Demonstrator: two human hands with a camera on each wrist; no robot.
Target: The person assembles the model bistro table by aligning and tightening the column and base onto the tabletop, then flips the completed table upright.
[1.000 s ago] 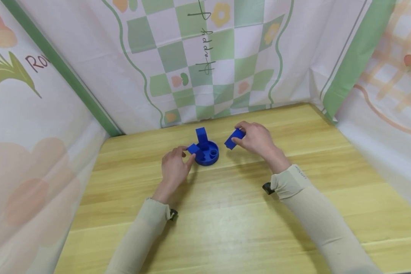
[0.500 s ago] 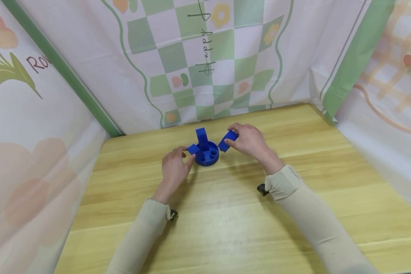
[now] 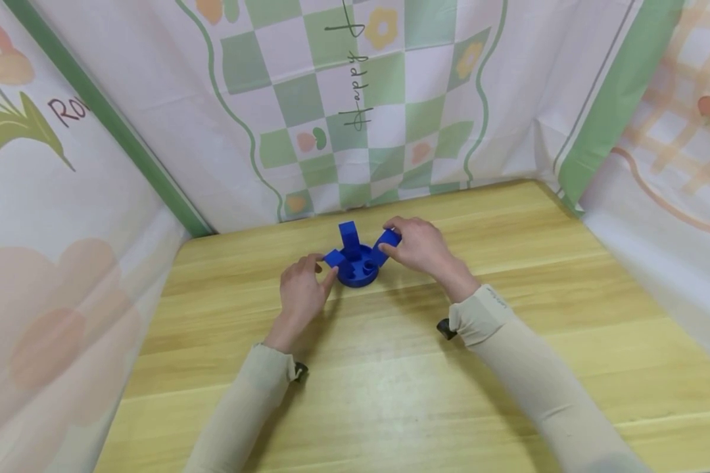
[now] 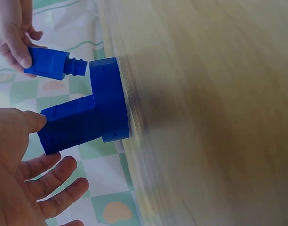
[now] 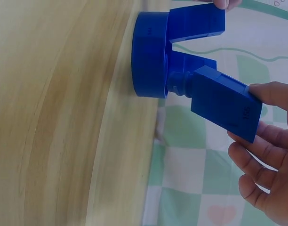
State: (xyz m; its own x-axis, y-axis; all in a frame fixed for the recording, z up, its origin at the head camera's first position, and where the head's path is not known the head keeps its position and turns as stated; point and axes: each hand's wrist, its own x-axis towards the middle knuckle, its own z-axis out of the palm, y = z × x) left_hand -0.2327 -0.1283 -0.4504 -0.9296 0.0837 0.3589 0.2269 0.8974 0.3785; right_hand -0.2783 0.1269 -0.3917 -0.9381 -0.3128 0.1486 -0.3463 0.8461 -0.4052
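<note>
A round, shallow blue base (image 3: pixel 357 282) sits on the table. One blue block (image 3: pixel 349 240) stands in it at the back. My left hand (image 3: pixel 302 292) pinches the top of a second blue block (image 4: pixel 71 123), whose lower end is inside the base and which leans slightly outward. Between thumb and fingers my right hand (image 3: pixel 423 248) holds a third blue block (image 5: pixel 226 103), tilted, its ribbed peg (image 5: pixel 180 84) pointing at the base. In the right wrist view the peg overlaps the rim; whether it touches a socket is hidden. A round socket (image 3: pixel 369 265) shows inside the base.
The wooden table (image 3: pixel 384 387) reaches toward the viewer. Behind it hangs a printed cloth (image 3: pixel 384 98) close to the back edge, with more cloth on both sides. Each wrist carries a small black camera (image 3: pixel 446 328).
My right hand has moved left and slightly down, bringing its block from beside the base to the base's right rim. My left hand and its block have stayed in place.
</note>
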